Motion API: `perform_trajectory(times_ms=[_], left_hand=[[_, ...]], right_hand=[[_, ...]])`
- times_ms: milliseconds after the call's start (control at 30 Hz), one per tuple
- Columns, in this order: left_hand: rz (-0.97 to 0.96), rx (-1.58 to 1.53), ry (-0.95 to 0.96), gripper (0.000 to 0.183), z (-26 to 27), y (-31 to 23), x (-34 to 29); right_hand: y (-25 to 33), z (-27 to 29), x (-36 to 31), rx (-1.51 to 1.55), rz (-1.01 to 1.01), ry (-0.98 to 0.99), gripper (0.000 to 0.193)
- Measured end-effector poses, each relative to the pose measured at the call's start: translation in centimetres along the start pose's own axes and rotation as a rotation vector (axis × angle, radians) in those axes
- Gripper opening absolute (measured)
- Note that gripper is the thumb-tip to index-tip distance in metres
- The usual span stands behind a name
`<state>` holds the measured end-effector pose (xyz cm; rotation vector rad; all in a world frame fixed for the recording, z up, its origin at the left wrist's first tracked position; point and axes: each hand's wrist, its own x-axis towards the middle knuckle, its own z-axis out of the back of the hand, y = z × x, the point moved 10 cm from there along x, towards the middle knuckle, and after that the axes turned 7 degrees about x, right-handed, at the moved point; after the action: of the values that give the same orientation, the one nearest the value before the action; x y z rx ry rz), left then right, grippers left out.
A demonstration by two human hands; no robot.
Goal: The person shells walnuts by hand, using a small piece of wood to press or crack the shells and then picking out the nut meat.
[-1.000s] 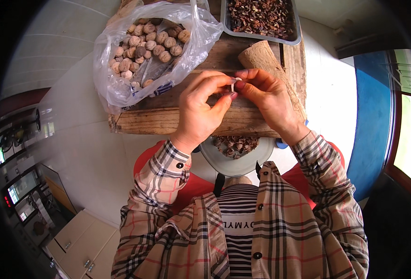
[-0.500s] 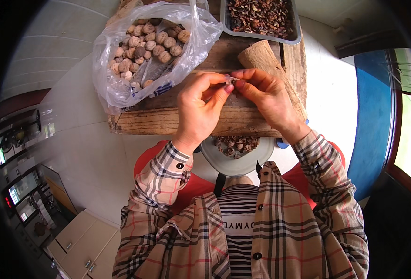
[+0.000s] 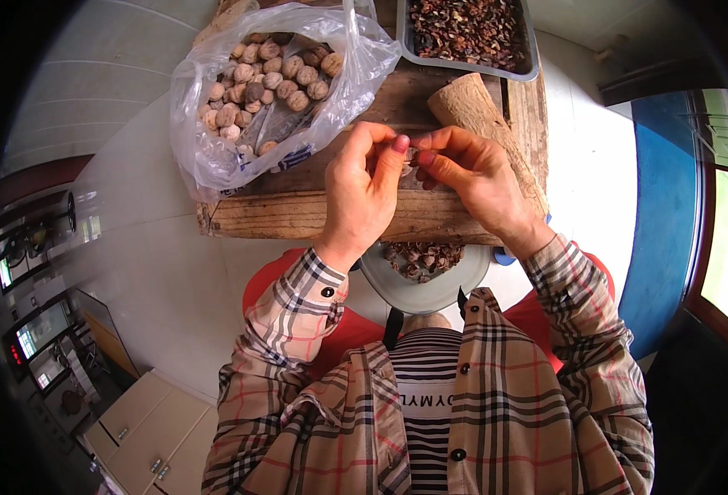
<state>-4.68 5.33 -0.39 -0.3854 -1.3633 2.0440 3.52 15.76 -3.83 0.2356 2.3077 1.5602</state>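
Above the front part of the wooden table, my left hand [image 3: 357, 191] and my right hand [image 3: 488, 183] meet fingertip to fingertip. Both are closed in a pinch on a small walnut piece [image 3: 412, 155], mostly covered by the fingers. Left of them, a clear plastic bag [image 3: 189, 153] lies spread wide around several whole walnuts [image 3: 275, 81]. At the far right of the table stands a grey tray [image 3: 473, 71] filled with brown walnut kernels [image 3: 465, 33]. Below the table edge, between my knees, a pale basin [image 3: 420, 297] holds broken shells [image 3: 423, 260].
A thick round piece of wood [image 3: 468, 107] lies on the table [image 3: 273, 216], just beyond my right hand. The table's front edge runs beneath my wrists. Pale cabinets [image 3: 145, 429] stand at the lower left, and a blue panel [image 3: 657, 223] is at the right.
My left thumb has shifted up over the fingertips, and the fingers of both hands have changed their hold on the small piece. The whole view has slid slightly rightward.
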Motion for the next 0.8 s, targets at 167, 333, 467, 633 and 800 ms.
perform_trajectory(times_ms=[167,333,467,633,800], left_hand=[[0.181,-0.279,0.027,0.018,-0.6,0.5,-0.1],[0.414,-0.633,-0.007,0.019,-2.0,2.0,-0.4],[0.424,-0.748,0.017,0.02,-2.2,1.7,0.2],[0.454,-0.706,0.013,0.019,-1.7,2.3,0.5],[0.417,-0.456,0.05,0.02,-1.5,2.9,0.4]], right_hand=[[-0.4,-1.0,-0.2,0.364,-0.024,0.061,0.012],[-0.1,-1.2,-0.1,0.498,-0.012,0.003,0.012],[0.1,-0.9,0.4,0.516,0.002,0.006,0.013],[-0.4,0.3,0.6,0.25,-0.011,-0.055,0.018],[1.8,0.4,0.2,-0.502,0.31,-0.127,0.033]])
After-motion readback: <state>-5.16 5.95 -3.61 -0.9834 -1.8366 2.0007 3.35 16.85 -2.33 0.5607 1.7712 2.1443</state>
